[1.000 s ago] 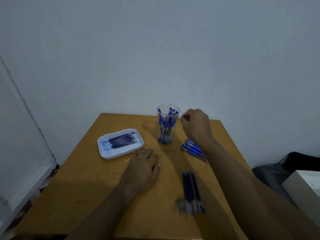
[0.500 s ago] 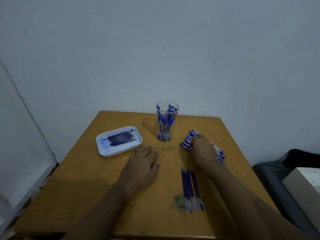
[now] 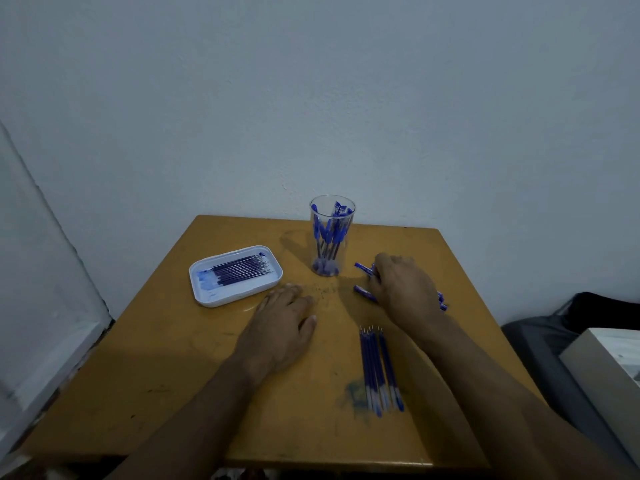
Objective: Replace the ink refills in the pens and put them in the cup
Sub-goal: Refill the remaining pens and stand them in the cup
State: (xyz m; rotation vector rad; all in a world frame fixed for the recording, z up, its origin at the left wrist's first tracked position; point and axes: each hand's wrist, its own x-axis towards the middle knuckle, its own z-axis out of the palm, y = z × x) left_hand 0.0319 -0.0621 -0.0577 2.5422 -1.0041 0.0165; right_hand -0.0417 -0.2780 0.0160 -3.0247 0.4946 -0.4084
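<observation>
The right hand is down on the loose pile of blue plastic pens lying just right of the clear plastic cup. Its fingers curl over the pile, and a pen end pokes out by the fingertips. It looks like a grab for the next pen, though whether the fingers have actually closed on one I cannot tell; the back of the hand hides the grip.

The left hand lies flat on the yellow-orange wooden table, fingers straight and a little spread, holding nothing. That looks like a resting, bracing pose, ready to help twist a barrel apart.

The layout makes sense. The cup stands at the back centre with several finished blue pens upright in it, near both hands. A row of thin blue ink refills lies parallel near the front, tips pointing away, just beside the right forearm, probably the fresh stock. Over on the left, a white rounded rectangular tray holds another neat row of dark refills, with a blue ink smear on its floor; likely the spent ones.

The tabletop is scuffed, with a blue-green ink stain under the near refills. A plain pale wall rises behind. Dark fabric and a pale box sit at the right edge.
</observation>
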